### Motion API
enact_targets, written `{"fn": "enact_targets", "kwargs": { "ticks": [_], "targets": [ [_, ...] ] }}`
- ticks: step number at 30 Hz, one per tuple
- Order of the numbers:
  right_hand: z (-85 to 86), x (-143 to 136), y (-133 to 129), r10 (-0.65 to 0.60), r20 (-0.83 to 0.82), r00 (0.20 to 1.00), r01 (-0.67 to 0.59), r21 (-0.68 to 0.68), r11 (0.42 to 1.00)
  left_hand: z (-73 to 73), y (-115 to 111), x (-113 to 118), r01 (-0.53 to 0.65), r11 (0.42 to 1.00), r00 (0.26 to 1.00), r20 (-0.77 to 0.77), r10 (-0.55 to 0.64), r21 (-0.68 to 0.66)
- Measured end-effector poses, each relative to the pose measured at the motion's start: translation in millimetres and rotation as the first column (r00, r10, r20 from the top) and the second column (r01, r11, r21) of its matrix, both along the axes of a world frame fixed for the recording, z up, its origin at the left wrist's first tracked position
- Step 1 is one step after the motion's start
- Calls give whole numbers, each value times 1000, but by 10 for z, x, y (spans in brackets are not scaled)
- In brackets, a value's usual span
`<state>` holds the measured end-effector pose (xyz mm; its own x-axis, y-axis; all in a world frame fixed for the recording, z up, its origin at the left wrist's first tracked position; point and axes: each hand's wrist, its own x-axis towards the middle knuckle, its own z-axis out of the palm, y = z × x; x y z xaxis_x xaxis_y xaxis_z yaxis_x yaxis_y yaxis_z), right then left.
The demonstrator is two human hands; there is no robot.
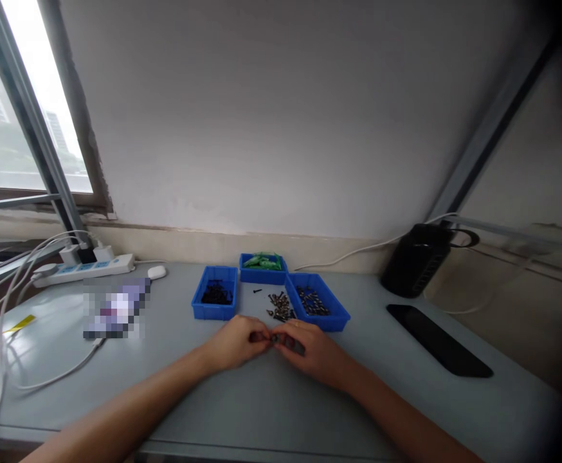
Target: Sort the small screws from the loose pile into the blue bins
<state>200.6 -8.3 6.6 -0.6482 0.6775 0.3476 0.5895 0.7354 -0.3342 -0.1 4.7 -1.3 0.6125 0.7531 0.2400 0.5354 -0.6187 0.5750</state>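
Observation:
My left hand (237,342) and my right hand (310,350) meet at the fingertips over the grey table. Between them is a small dark metal part (275,339), pinched by the right fingers; the left fingertips press together against it, and whatever they hold is too small to name. Just beyond my hands lies a loose pile of screws (281,307), with a single dark screw (258,290) behind it. Around the pile stand a blue bin of black screws (215,311), a blue bin with green bags (263,276) and a blue bin of metal parts (336,323).
At the left are a power strip (117,265), white cables (63,386), a pixelated phone-like object (119,308), a white case (156,272) and a yellow tag (23,323). A black bottle (412,262) and a flat black object (438,341) lie at the right.

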Motion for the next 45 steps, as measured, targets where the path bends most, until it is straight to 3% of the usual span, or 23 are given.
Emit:
{"fn": "enact_targets", "kwargs": {
  "ticks": [11,14,19,24,27,30,32,35,41,45],
  "targets": [
    [-5,21,5,9,-46,999,1,216,976,21,-25,-2,-3,998,997,-73,8,60],
    [38,136,111,-117,-136,984,154,309,938,74,-68,-28,-2,991,991,-135,20,132],
    [74,419,378,-392,-272,879,470,351,810,111,-102,-32,43,977,967,-256,13,210],
    [78,526,450,-443,-302,844,532,373,760,108,-93,-25,44,966,944,-327,43,254],
    [63,388,304,-374,-228,899,437,423,794,108,-92,-24,36,963,932,-357,64,266],
    [-21,126,92,-196,9,981,172,439,882,98,-92,-23,10,962,917,-386,99,272],
    [-90,-38,-14,-128,141,982,61,406,912,88,-91,-22,-15,961,906,-402,130,276],
    [-147,-158,-71,-178,226,958,90,354,931,83,-90,-20,-44,959,893,-419,162,278],
    [-167,-117,-41,-353,240,905,280,289,915,115,-101,-11,-55,961,880,-441,175,271],
    [-177,-107,-27,-344,253,904,287,235,929,126,-104,-13,-57,962,879,-443,174,266]
  ]
}}
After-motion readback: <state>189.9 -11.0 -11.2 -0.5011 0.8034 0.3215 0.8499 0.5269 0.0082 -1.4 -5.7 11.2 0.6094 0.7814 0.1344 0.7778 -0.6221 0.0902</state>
